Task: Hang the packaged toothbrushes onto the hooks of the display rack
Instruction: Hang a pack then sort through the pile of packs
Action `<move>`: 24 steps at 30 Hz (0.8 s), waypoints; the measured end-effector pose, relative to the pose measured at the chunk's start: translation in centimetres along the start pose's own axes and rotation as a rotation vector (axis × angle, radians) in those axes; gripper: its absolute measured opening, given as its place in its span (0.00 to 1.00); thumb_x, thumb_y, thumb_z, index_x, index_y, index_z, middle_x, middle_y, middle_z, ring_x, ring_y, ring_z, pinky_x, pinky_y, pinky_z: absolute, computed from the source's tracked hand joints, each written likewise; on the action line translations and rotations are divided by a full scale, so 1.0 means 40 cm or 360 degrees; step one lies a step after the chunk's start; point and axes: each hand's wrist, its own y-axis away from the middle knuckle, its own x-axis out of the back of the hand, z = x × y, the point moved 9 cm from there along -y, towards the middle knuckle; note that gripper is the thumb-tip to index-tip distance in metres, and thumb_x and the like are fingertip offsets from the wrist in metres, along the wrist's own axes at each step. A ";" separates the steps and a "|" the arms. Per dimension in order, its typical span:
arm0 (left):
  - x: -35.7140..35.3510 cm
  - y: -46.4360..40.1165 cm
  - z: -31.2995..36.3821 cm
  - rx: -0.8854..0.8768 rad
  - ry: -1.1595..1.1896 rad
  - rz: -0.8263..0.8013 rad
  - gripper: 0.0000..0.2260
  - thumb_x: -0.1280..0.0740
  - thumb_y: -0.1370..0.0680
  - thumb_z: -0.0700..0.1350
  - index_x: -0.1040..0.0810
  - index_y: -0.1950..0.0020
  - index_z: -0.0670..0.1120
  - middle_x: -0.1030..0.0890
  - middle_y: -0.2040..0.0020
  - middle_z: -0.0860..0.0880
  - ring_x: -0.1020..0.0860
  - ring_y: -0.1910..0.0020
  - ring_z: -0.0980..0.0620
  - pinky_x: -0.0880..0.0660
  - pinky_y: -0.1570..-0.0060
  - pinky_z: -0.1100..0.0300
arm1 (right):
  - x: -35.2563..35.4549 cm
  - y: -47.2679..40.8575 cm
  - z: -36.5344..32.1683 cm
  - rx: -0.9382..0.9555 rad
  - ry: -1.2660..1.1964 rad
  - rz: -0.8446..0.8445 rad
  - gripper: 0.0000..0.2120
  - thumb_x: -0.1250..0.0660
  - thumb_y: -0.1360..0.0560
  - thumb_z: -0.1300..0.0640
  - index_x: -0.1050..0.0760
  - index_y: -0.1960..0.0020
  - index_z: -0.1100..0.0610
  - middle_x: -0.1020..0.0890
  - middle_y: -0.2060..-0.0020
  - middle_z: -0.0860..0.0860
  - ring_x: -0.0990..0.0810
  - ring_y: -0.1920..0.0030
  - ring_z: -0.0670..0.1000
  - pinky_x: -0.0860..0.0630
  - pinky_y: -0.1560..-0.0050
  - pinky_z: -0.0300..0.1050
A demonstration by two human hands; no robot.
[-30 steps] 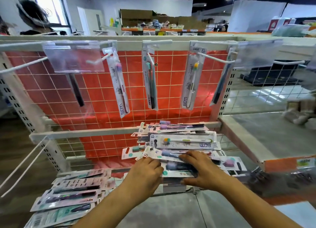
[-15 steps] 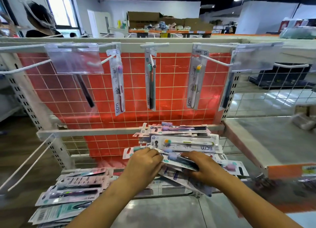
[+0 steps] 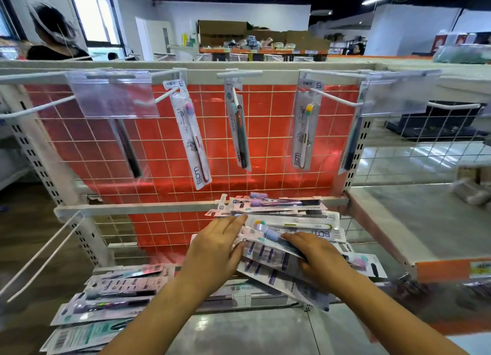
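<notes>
R hand [image 3: 316, 259] pinches blue-bristle toothbrush pkg [image 3: 279, 241] atop pile [image 3: 292, 216], long axis 10-to-4 o'clock, L hand [image 3: 215, 248] flat & loose alongside at 9; nearest free hook [image 3: 337, 99] lies 12 o'clock, R closer.

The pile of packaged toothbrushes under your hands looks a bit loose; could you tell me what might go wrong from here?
1. The pile is fanned unevenly; pulling the pack under the right hand may drag neighbours off.
2. The left hand lies flat, gripping nothing, so packs could slide.
3. The hooks jut toward you; reaching up could snag a sleeve or pack.
</notes>
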 end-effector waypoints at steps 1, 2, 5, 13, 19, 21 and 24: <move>0.002 0.001 -0.006 0.0033 0.0005 0.0021 0.24 0.31 0.29 0.47 0.28 0.34 0.44 0.19 0.45 0.46 0.19 0.48 0.48 0.22 0.52 0.58 | 0.010 -0.001 -0.001 -0.0003 -0.0015 0.0033 0.26 0.42 0.23 0.58 0.41 0.27 0.48 0.30 0.32 0.49 0.31 0.35 0.52 0.31 0.39 0.44; 0.000 0.002 -0.011 0.0069 0.0043 0.0019 0.28 0.29 0.29 0.46 0.32 0.31 0.44 0.20 0.42 0.45 0.21 0.45 0.47 0.23 0.49 0.56 | 0.020 -0.001 -0.002 -0.0006 -0.0031 0.0058 0.26 0.43 0.23 0.59 0.41 0.27 0.48 0.31 0.32 0.49 0.31 0.35 0.52 0.32 0.38 0.43; -0.001 0.003 -0.026 0.0229 0.0205 -0.0017 0.32 0.33 0.24 0.47 0.45 0.24 0.48 0.30 0.31 0.46 0.29 0.34 0.48 0.29 0.39 0.55 | 0.048 -0.008 -0.010 -0.0013 -0.0063 0.0120 0.27 0.42 0.24 0.61 0.41 0.27 0.49 0.29 0.34 0.49 0.31 0.36 0.52 0.33 0.40 0.42; -0.046 0.010 0.002 0.0397 0.0527 -0.0332 0.31 0.41 0.20 0.53 0.57 0.24 0.55 0.45 0.24 0.55 0.45 0.26 0.56 0.46 0.31 0.65 | 0.114 -0.020 -0.038 -0.0112 -0.0723 0.0418 0.26 0.40 0.23 0.64 0.40 0.27 0.51 0.28 0.36 0.50 0.29 0.41 0.49 0.36 0.49 0.38; -0.096 0.016 0.082 0.0361 0.1054 -0.0522 0.32 0.36 0.24 0.58 0.53 0.27 0.64 0.44 0.25 0.61 0.42 0.28 0.60 0.39 0.29 0.56 | 0.173 -0.018 -0.117 0.0023 -0.1247 0.0617 0.25 0.41 0.22 0.65 0.38 0.29 0.47 0.26 0.39 0.44 0.28 0.40 0.42 0.31 0.47 0.31; -0.097 0.013 0.110 0.0374 0.1301 -0.0545 0.34 0.35 0.27 0.59 0.52 0.28 0.67 0.41 0.27 0.63 0.38 0.29 0.60 0.34 0.32 0.52 | 0.183 -0.016 -0.136 -0.0010 -0.1432 0.0636 0.24 0.42 0.22 0.65 0.38 0.31 0.45 0.26 0.41 0.43 0.28 0.42 0.38 0.32 0.47 0.26; -0.101 0.009 0.132 0.0468 0.1654 -0.0533 0.32 0.34 0.24 0.45 0.49 0.34 0.71 0.33 0.36 0.67 0.29 0.40 0.69 0.26 0.40 0.59 | 0.173 -0.018 -0.141 -0.0177 -0.1732 0.0595 0.24 0.43 0.21 0.65 0.39 0.30 0.45 0.27 0.39 0.45 0.27 0.43 0.41 0.30 0.47 0.32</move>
